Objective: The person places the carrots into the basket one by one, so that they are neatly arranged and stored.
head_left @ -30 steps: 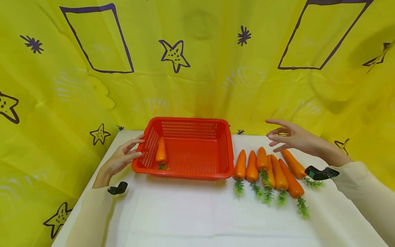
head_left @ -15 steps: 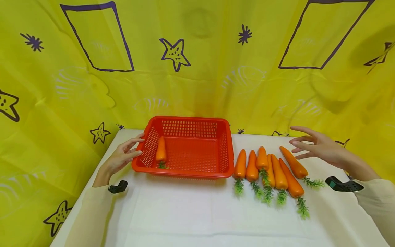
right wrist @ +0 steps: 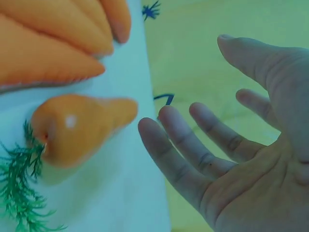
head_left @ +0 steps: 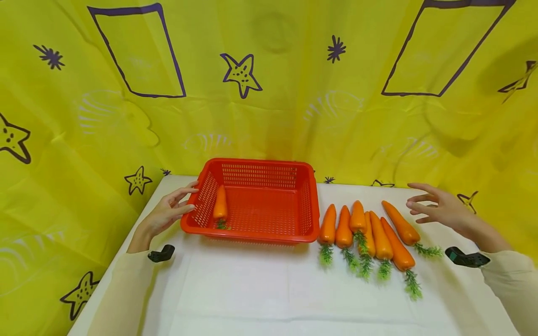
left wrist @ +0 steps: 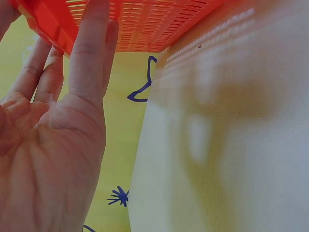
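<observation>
A red plastic basket (head_left: 252, 237) with slotted walls stands on the white table. One orange carrot (head_left: 220, 205) with a green top lies inside it, along the left side. My left hand (head_left: 161, 214) touches the basket's left rim, its fingers and thumb extended; the left wrist view shows the thumb (left wrist: 88, 58) against the basket wall. To the right of the basket several carrots (head_left: 381, 240) lie side by side, tops toward me, one partly over another. The rightmost carrot (head_left: 401, 224) lies slightly apart. Just right of it my right hand (head_left: 447, 210) hovers, fingers loosely spread, holding nothing.
A yellow curtain (head_left: 277, 116) with purple star drawings hangs behind and to the sides of the table. The white tabletop (head_left: 244, 289) stretches in front of the basket. Both wrists wear a small black device.
My right hand has moved right, away from above the carrots, and a little lower. The left hand stays at the basket's rim. Basket and carrots lie as before.
</observation>
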The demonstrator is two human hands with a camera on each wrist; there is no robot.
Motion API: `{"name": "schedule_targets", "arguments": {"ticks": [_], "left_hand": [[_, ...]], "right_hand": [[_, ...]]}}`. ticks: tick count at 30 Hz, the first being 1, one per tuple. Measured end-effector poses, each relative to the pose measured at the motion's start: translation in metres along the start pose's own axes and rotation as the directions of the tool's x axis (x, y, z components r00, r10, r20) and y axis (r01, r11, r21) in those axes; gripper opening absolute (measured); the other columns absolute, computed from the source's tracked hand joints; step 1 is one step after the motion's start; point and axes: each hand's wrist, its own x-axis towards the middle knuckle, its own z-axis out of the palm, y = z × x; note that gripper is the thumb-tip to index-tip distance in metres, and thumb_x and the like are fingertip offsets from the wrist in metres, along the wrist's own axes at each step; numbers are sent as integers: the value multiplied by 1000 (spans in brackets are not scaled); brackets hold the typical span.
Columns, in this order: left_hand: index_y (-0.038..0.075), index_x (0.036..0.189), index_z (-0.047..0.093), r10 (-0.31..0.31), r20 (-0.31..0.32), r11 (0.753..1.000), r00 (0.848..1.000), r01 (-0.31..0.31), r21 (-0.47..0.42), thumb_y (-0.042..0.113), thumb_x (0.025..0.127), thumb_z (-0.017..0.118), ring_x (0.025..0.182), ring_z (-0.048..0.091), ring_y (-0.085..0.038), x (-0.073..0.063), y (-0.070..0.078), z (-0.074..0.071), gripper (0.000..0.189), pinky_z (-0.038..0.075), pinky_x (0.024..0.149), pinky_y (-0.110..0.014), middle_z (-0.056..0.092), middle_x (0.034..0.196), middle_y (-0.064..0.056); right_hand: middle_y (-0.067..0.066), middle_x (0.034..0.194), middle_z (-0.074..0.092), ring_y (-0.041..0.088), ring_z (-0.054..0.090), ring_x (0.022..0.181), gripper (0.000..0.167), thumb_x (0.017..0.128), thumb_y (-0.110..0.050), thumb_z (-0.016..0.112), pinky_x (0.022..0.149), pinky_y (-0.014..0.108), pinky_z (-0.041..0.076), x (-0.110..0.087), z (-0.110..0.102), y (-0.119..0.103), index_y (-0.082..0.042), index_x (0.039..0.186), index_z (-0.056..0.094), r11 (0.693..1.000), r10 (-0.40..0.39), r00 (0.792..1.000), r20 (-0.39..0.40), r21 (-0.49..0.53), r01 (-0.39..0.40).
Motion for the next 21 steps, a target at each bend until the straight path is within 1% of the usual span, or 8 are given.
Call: {"name": "schedule_targets", "arguments": {"ticks": [2,4,7,9,12,16,18,21], "left_hand": [[-4,145,47,7,3,1000,1000,-7,0,-6,102,56,147,34,-31,0,0,0,45,52,102,-29,16,172,-9],[-4,145,47,12,4,1000,1000,-12,0,-7,102,56,144,39,-26,1,0,1,45,53,102,-29,15,172,-10],[-4,145,47,10,1,1000,1000,-10,-7,-7,101,56,139,45,-19,0,0,1,45,53,101,-29,14,172,-10],[-4,145,47,4,-1,1000,1000,-4,-6,-6,101,56,138,46,-17,0,0,1,45,53,101,-29,14,172,-10],[-4,146,46,-9,-5,1000,1000,9,4,-5,102,57,137,47,-16,0,1,1,45,53,101,-29,13,172,-10],[-4,146,45,-21,-12,1000,1000,22,18,-5,102,57,137,48,-17,0,1,2,46,52,102,-29,14,172,-10],[-4,146,45,-24,-16,999,1000,25,27,-4,102,57,142,44,-23,0,1,1,46,52,102,-29,14,172,-9],[-3,146,47,-18,-17,999,1000,18,36,-4,102,57,150,31,-36,1,1,1,45,52,102,-29,16,172,-8]], "right_hand": [[41,134,51,9,72,93,68,105,-16,62,75,42,63,2,2,7,-4,161,25,1000,-5,1000,-5,-24,4],[41,135,50,19,73,96,69,104,-18,63,75,42,63,4,4,14,-2,160,26,998,-7,1000,2,-59,8],[42,137,49,37,69,104,70,103,-21,65,75,43,63,7,6,21,1,158,27,994,7,999,36,-106,-3],[43,137,47,44,67,106,71,103,-22,65,76,45,63,9,6,24,2,158,26,993,25,996,80,-117,-16],[45,138,44,43,68,105,72,103,-21,65,77,47,63,9,6,28,3,157,25,994,63,984,166,-100,-47],[44,138,42,36,69,104,75,101,-19,67,79,48,62,10,6,32,3,158,23,992,121,956,267,-61,-108],[43,137,43,35,68,103,75,100,-18,68,79,47,62,11,6,34,3,158,24,990,140,946,291,-54,-130],[43,136,45,33,68,98,74,99,-18,69,76,43,63,11,8,35,2,157,27,989,146,941,305,-54,-136]]}}
